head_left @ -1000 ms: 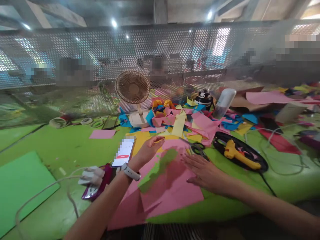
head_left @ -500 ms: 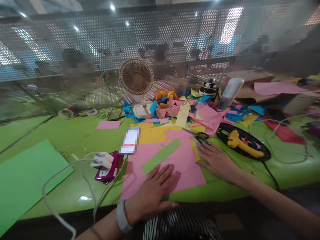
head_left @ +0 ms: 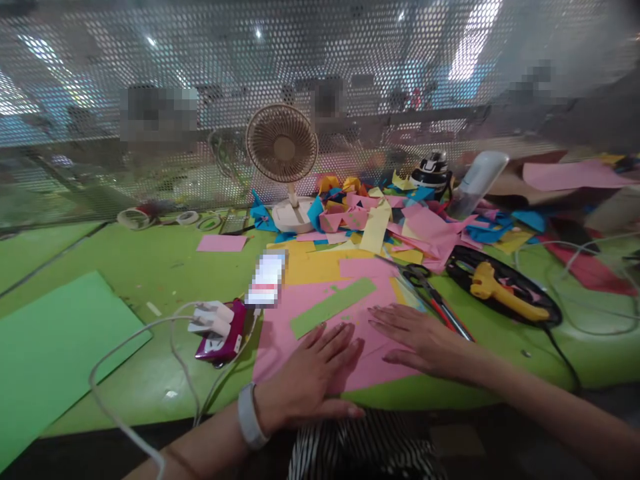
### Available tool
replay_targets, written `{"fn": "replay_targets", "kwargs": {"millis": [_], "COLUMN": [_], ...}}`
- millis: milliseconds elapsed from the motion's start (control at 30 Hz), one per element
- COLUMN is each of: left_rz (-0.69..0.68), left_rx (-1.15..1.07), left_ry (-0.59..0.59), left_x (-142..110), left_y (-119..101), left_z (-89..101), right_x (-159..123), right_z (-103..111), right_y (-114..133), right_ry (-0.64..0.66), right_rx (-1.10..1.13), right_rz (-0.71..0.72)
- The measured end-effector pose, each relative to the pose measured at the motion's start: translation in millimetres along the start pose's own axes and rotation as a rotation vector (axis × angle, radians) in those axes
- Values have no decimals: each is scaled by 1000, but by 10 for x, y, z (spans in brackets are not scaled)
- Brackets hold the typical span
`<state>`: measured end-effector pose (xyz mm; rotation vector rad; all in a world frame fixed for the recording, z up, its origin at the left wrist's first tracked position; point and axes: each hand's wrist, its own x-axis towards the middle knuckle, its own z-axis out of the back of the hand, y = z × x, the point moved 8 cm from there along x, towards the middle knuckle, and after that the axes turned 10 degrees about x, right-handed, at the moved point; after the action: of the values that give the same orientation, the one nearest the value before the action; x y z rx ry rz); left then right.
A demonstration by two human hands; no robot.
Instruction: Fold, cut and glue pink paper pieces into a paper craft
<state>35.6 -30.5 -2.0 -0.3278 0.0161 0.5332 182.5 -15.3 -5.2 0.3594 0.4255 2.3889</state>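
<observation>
My left hand [head_left: 315, 367] lies flat over the lower part of a pink paper sheet [head_left: 280, 340], fingers stretched out and nothing held. Its fingertips are close to the lower end of a green paper strip [head_left: 333, 307] that lies slantwise on the pink sheet. On the sheet's right side rests my right hand [head_left: 425, 340], also flat with its fingers extended. Beyond that hand are scissors [head_left: 417, 272] and slim pens [head_left: 447, 313]. Orange paper [head_left: 300, 260] sits under the pink sheet's far edge.
A phone [head_left: 267, 279] on a cable and a purple power strip [head_left: 223, 330] with plugs lie left. A yellow glue gun [head_left: 505, 293] sits in a black tray. Behind are a small fan [head_left: 283, 143], crumpled paper scraps [head_left: 420, 223] and a perforated screen. Green sheet [head_left: 60, 353] at left.
My right hand has moved left and nearer from beside the scissors onto the pink sheet, uncovering the pens. My left hand stays nearly where it was on the paper. The view has shifted slightly.
</observation>
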Motion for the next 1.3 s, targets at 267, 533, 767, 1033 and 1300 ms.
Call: {"fn": "replay_targets", "kwargs": {"millis": [267, 533, 767, 1033, 1300], "left_rz": [33, 110, 150, -58, 212], "left_rx": [-41, -41, -9, -10, 150], "left_ry": [-48, -50, -104, -48, -182], "left_x": [173, 394, 462, 430, 631], "left_y": [207, 623, 589, 227, 1008], "left_z": [98, 98, 241, 96, 250], "right_x": [14, 30, 31, 17, 25], "right_z": [-66, -46, -51, -59, -78], "right_y": [8, 42, 42, 31, 29], "right_ry": [-10, -28, -27, -82, -2], "right_rx": [0, -28, -32, -43, -87], "right_rz": [54, 71, 74, 81, 63]}}
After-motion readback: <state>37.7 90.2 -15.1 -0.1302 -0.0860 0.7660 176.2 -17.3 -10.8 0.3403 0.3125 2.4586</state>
